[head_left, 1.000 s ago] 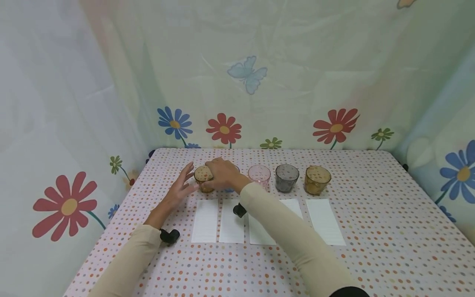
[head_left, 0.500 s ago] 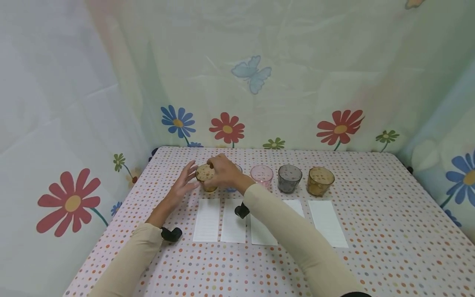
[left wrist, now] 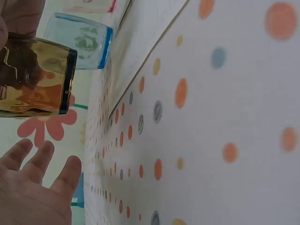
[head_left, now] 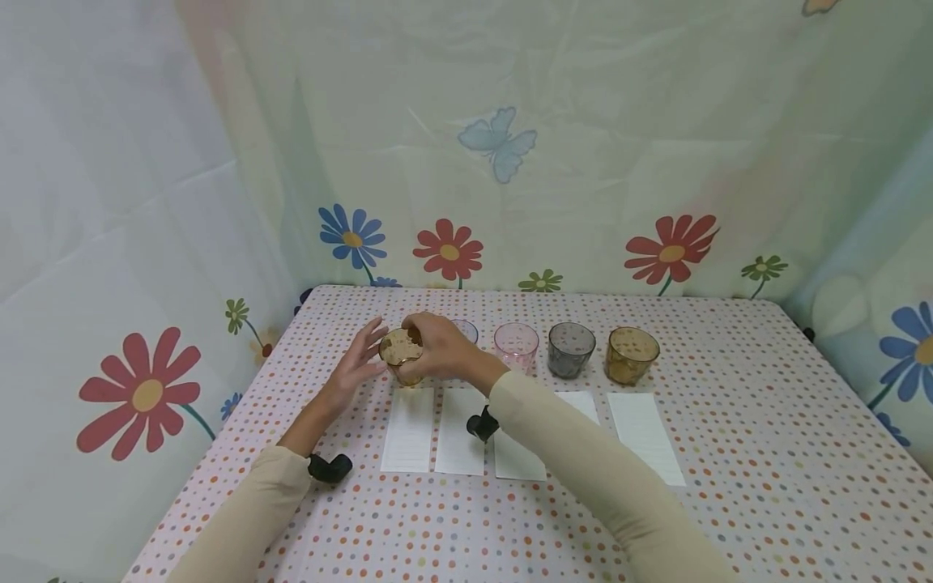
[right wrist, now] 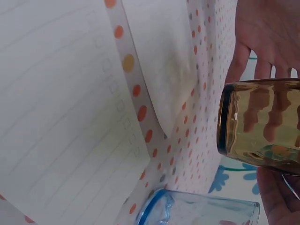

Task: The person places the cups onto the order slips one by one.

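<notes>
My right hand (head_left: 446, 350) grips an amber glass (head_left: 400, 346) at the left end of a row of glasses. The glass is raised off the table and leans slightly, its base clear of the cloth in the left wrist view. Close by on its left, my left hand (head_left: 353, 369) is held with fingers spread and relaxed, gripping nothing. Through the amber glass (right wrist: 262, 125) in the right wrist view, some fingers of the left hand (right wrist: 269, 35) show behind it. A blue glass (left wrist: 80, 43) stands just beyond, partly hidden by the right hand in the head view.
Farther right in the row stand a pink glass (head_left: 516, 346), a grey glass (head_left: 571, 350) and another amber glass (head_left: 631, 355). Several white lined paper sheets (head_left: 408, 433) lie in front of them on the dotted tablecloth (head_left: 437, 526). A flowered curtain (head_left: 568, 219) hangs behind.
My right hand has taken hold of the left amber glass, lifted it and brought it a little toward me, tilting it. My left hand has stayed beside it, nearly still.
</notes>
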### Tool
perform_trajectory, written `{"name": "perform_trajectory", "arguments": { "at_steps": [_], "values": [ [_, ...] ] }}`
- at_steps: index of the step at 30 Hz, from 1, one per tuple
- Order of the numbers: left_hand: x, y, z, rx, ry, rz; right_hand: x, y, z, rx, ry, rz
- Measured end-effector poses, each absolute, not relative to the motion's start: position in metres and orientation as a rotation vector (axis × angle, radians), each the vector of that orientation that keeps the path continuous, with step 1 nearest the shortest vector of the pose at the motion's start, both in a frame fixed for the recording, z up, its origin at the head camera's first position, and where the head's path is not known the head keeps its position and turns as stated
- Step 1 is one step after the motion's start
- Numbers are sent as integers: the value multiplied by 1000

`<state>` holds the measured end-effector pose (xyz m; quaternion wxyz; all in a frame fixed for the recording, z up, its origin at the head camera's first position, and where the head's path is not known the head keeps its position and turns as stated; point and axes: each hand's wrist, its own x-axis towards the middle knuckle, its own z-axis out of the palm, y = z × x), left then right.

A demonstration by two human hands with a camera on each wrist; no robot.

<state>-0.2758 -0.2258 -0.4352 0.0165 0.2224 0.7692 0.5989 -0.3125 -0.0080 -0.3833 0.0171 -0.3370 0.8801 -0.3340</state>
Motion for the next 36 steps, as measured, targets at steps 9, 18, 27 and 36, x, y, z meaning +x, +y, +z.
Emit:
{"name": "perform_trajectory", "arguments": {
  "at_steps": [9, 18, 27, 36],
  "values": [
    [-260, -222, -435, 771, 2354, 1855, -298, 1, -390, -1154, 2693, -1001],
    [-247, -221, -436, 821, 2283, 1839, -288, 4, -398, -1231, 2654, -1004],
    [-230, -222, -441, 836, 2262, 1812, -274, 4, -399, -1280, 2612, -972],
    [-219, -223, -447, 869, 2221, 1821, -266, 4, -404, -1341, 2575, -949]
  ]
}}
